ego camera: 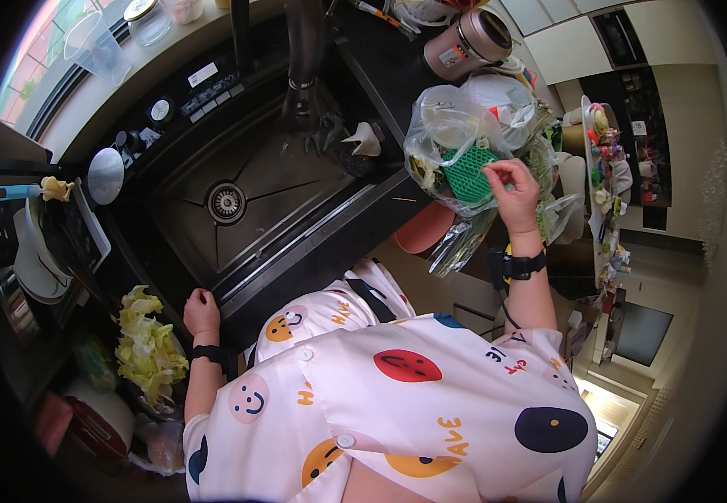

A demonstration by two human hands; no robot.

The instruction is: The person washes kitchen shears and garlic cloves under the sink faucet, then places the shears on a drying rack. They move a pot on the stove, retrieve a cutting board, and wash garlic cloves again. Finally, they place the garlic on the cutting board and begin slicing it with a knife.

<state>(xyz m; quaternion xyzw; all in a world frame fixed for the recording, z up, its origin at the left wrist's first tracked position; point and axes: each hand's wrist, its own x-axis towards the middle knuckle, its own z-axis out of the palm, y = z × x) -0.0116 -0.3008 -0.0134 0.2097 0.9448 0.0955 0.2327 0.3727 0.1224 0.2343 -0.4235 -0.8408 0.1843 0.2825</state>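
My right hand (514, 195) is raised at the right, thumb and fingertips pinched together. Its fingertips overlap a piece of green plastic mesh (467, 173) in view; I cannot tell whether they grip its edge. That mesh lies in a crumpled clear plastic bag (436, 119), with some pale leafy scraps (425, 171) beside it. At the near left corner of the black sink (263, 207), my left hand (202, 312) rests with curled fingers and no visible object. Left of that hand sits a heap of torn lettuce leaves (146, 346), its bowl mostly hidden.
A dark faucet (302, 94) reaches over the sink's far side. Near the right hand are a pink thermal pot (467, 44) and a pink container (425, 226). Dishes (39, 251) crowd the left counter. A plastic measuring jug (96, 47) and a glass jar (147, 24) stand on the windowsill.
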